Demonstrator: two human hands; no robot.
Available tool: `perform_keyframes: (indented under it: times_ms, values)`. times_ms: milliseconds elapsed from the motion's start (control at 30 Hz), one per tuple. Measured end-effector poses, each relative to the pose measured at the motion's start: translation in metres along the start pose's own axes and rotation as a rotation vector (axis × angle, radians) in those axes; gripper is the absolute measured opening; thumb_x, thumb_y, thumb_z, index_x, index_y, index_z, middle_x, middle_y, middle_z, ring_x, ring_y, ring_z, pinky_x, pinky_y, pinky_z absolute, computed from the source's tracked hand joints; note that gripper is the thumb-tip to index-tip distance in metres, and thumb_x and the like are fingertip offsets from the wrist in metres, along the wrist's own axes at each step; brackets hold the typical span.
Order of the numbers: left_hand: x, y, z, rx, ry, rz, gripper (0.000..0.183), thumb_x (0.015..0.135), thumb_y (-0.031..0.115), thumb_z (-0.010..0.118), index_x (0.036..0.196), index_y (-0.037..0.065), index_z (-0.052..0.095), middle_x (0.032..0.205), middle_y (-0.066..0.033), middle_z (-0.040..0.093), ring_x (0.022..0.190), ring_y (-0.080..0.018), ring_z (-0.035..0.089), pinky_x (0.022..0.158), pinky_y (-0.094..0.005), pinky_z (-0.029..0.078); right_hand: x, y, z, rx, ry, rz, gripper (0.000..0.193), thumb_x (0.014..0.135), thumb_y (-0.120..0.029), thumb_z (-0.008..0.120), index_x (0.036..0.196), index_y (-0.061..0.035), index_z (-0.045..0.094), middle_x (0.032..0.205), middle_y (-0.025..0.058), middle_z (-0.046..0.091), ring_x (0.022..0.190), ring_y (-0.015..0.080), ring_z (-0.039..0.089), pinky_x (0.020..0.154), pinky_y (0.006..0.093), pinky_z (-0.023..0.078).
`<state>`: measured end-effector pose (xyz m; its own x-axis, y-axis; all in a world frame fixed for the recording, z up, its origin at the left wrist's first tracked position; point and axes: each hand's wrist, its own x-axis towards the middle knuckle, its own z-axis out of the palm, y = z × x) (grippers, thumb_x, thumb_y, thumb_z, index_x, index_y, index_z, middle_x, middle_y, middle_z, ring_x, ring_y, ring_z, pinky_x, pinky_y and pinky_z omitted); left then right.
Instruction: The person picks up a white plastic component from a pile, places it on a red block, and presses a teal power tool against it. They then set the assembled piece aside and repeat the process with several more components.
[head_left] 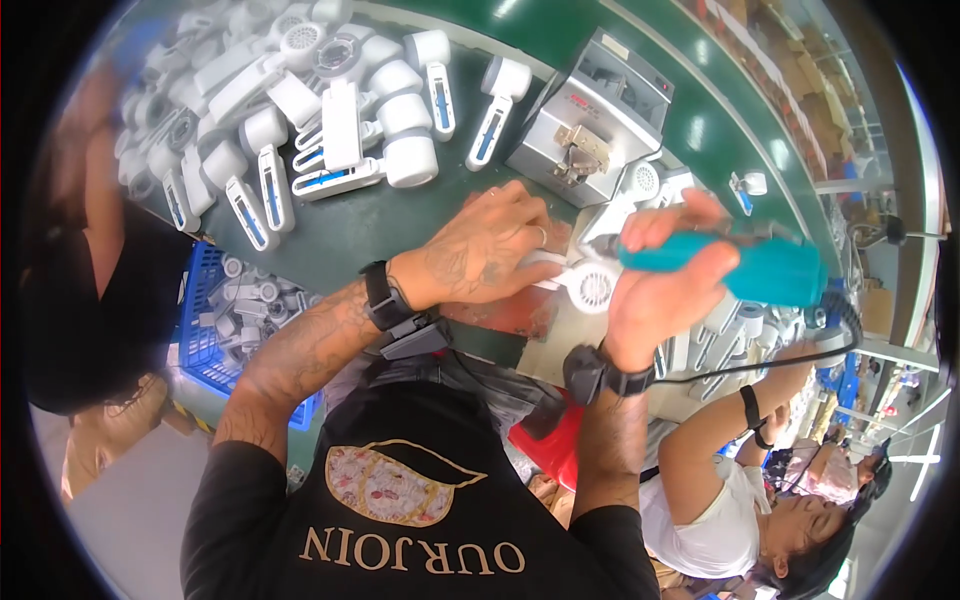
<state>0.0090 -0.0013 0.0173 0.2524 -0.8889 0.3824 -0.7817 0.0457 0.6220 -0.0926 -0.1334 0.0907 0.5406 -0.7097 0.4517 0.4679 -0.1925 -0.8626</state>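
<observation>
White fan [594, 288]: on the near side of the silver machine [597, 118] | Left hand [488, 248]: grip pinching the fan's handle | Right hand [655, 300]: grip wrapped round teal power screwdriver [765, 270], tip blurred | Advisable: brace fan flat, hold screwdriver square, press lightly

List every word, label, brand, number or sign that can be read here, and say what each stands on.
Black shirt: one row of large tan capitals, upside down in this view; legible, but I don't copy out printed words.
Grey machine: a red marking, too blurred to read.
Teal power tool in the right hand: no readable text.
</observation>
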Motion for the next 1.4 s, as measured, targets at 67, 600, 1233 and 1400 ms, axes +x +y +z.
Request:
perform_keyframes:
  times_ms: [67, 600, 1233, 1400]
  values:
    - [0.001, 0.000, 0.001, 0.081, 0.027, 0.004, 0.034, 0.084, 0.031, 0.072, 0.113, 0.013, 0.068, 0.105, -0.0066, 0.059, 0.097, -0.0270, 0.054, 0.088, -0.0396, 0.046, 0.019, 0.007, 0.011, -0.096, 0.050, -0.043, 0.057, 0.102, -0.051, 0.047, 0.108, 0.0056, 0.057, 0.067, 0.0050, 0.052, 0.059, 0.0180, 0.053, 0.057, 0.0312, 0.044]
    - [-0.012, -0.005, 0.007, -0.001, -0.025, -0.050, 0.048, 0.085, 0.041, 0.069, 0.123, 0.013, 0.061, 0.111, -0.0074, 0.060, 0.107, -0.0256, 0.053, 0.096, -0.0439, 0.041, 0.042, 0.044, 0.030, -0.271, -0.150, 0.007, 0.034, 0.103, -0.032, 0.050, 0.098, 0.0013, 0.057, 0.069, 0.0051, 0.057, 0.063, 0.0147, 0.057, 0.058, 0.0275, 0.045]
    - [-0.010, -0.002, 0.012, 0.025, 0.049, -0.045, 0.038, 0.082, 0.039, 0.073, 0.110, 0.014, 0.068, 0.114, -0.0033, 0.062, 0.104, -0.0253, 0.055, 0.093, -0.0405, 0.044, -0.016, 0.034, -0.017, -0.086, -0.152, 0.113, 0.038, 0.101, -0.037, 0.054, 0.097, 0.0009, 0.051, 0.070, 0.0071, 0.051, 0.063, 0.0189, 0.052, 0.061, 0.0336, 0.046]
    - [-0.008, -0.001, 0.009, 0.067, 0.042, -0.028, 0.040, 0.084, 0.041, 0.071, 0.110, 0.011, 0.068, 0.112, -0.0063, 0.060, 0.101, -0.0280, 0.054, 0.091, -0.0419, 0.044, -0.017, 0.035, -0.014, -0.068, -0.170, 0.103, 0.038, 0.101, -0.038, 0.055, 0.094, -0.0005, 0.050, 0.068, 0.0064, 0.049, 0.062, 0.0189, 0.052, 0.060, 0.0338, 0.045]
